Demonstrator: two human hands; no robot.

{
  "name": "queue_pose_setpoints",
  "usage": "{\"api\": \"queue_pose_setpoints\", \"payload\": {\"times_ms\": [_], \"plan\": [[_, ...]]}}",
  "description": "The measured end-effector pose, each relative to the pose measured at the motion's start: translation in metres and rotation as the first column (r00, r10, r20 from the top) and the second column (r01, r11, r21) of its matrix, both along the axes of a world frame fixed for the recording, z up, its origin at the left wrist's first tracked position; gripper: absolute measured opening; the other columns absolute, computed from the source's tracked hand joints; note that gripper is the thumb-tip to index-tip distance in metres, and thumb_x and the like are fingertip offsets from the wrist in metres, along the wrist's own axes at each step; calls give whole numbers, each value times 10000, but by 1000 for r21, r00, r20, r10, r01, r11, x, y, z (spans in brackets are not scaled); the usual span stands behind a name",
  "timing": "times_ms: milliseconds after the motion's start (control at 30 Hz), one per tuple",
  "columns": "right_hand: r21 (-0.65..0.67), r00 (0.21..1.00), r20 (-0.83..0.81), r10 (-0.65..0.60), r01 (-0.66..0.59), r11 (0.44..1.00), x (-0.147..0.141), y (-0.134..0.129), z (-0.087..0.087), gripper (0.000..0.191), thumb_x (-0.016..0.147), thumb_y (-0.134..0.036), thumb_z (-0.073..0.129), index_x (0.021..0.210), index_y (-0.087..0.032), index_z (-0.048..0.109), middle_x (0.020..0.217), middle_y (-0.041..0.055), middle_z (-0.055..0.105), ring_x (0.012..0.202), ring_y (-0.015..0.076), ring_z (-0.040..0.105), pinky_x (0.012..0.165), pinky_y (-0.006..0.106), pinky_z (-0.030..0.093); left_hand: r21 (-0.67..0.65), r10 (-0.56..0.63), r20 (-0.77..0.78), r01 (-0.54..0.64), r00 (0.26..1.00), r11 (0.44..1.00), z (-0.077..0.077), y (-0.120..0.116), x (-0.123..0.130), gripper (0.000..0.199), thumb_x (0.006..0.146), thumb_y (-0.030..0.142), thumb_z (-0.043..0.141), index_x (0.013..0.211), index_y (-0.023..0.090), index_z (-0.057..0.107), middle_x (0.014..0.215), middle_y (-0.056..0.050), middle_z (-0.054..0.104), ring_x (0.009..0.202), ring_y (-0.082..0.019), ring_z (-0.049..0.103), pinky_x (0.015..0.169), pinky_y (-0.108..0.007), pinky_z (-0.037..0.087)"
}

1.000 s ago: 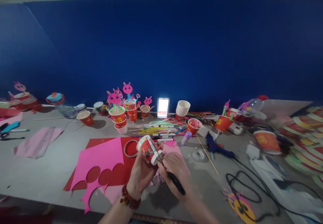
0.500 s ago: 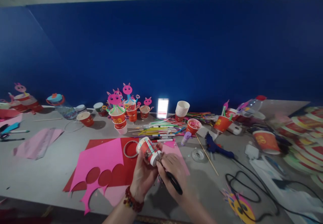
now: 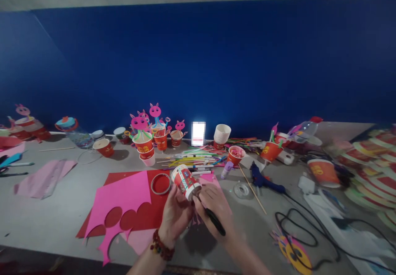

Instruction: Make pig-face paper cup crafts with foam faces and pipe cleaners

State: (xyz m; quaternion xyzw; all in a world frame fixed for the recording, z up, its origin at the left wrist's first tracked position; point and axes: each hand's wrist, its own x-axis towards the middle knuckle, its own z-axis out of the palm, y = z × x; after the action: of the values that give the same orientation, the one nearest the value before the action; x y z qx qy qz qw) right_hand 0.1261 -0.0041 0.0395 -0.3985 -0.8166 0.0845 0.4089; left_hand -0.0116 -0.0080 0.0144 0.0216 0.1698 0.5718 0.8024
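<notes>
My left hand (image 3: 175,213) is wrapped round a red-and-white printed paper cup (image 3: 184,180), which is tilted with its far end up and left and its near end toward my right hand. My right hand (image 3: 213,209) grips what look like black-handled scissors (image 3: 215,222), held by the blade part with the closed handles pointing down and right. Their metal end is against the near end of the cup; my fingers hide the exact point of contact. Beneath lie pink card (image 3: 130,190) with round cut-outs and red card (image 3: 157,213).
A roll of tape (image 3: 161,183) lies left of the cup. Behind are pens and pipe cleaners (image 3: 198,159), stacked white cups (image 3: 222,133) and cups with pink animal faces (image 3: 144,146). At right lie clear tape (image 3: 241,190), a wooden stick (image 3: 252,188) and a blue glue gun (image 3: 266,182) with its cord.
The cup has turned in my left hand and shifted slightly right and up. My right hand has moved a little with the scissors at its near end.
</notes>
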Motion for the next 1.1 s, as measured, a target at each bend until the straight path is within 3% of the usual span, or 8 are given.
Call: {"api": "queue_pose_setpoints", "payload": {"times_ms": [100, 233, 367, 533, 700, 1100], "plan": [[105, 992, 120, 50, -63, 992, 6, 8, 1, 295, 957, -125, 484, 685, -225, 540, 687, 16, 618, 686, 200, 550, 735, 350, 453, -53, -5, -72, 1, 997, 999, 4, 0, -5, 330, 887, 384, 682, 1081, 119, 714, 1008, -118, 789, 883, -231, 751, 843, -316, 562], [187, 964, 255, 70, -120, 975, 4, 13, -4, 285, 963, -148, 530, 690, -228, 553, 667, 6, 609, 674, 204, 534, 679, 344, 400, -41, 10, -151, -16, 988, 999, 10, 4, -5, 305, 894, 375, 675, 1036, 108, 720, 926, -106, 789, 858, -222, 748, 809, -305, 570], [205, 976, 216, 39, -85, 975, -3, 9, -5, 308, 983, -167, 493, 684, -225, 529, 652, 2, 589, 651, 192, 517, 680, 344, 370, -97, 41, -132, -54, 990, 994, 14, 6, 0, 231, 890, 302, 676, 986, 95, 718, 873, -98, 780, 787, -191, 742, 768, -272, 574], [31, 1000, -8, 8, -8, 999, -11, -4, -5, 336, 1023, -216, 401, 695, -228, 475, 688, 14, 586, 686, 191, 545, 706, 336, 397, -85, 70, 12, -69, 997, 994, 16, 4, 8, 197, 893, 283, 649, 972, 115, 716, 891, -89, 781, 844, -195, 746, 820, -267, 574], [-92, 977, -189, -99, 82, 992, -19, -14, -16, 361, 1045, -331, 394, 714, -230, 498, 715, 20, 602, 701, 197, 567, 705, 331, 433, -63, 85, 85, -80, 993, 995, 11, 1, 10, 194, 894, 265, 633, 997, 123, 717, 936, -85, 788, 905, -190, 742, 882, -266, 560], [-348, 922, -348, -169, 40, 936, -24, -23, -13, 387, 1017, -423, 431, 788, -211, 660, 757, 31, 685, 729, 195, 633, 694, 291, 504, -23, 124, 115, -122, 986, 992, -12, -2, 7, 228, 898, 300, 638, 1013, 131, 739, 986, -102, 794, 933, -209, 747, 977, -322, 535]]}}
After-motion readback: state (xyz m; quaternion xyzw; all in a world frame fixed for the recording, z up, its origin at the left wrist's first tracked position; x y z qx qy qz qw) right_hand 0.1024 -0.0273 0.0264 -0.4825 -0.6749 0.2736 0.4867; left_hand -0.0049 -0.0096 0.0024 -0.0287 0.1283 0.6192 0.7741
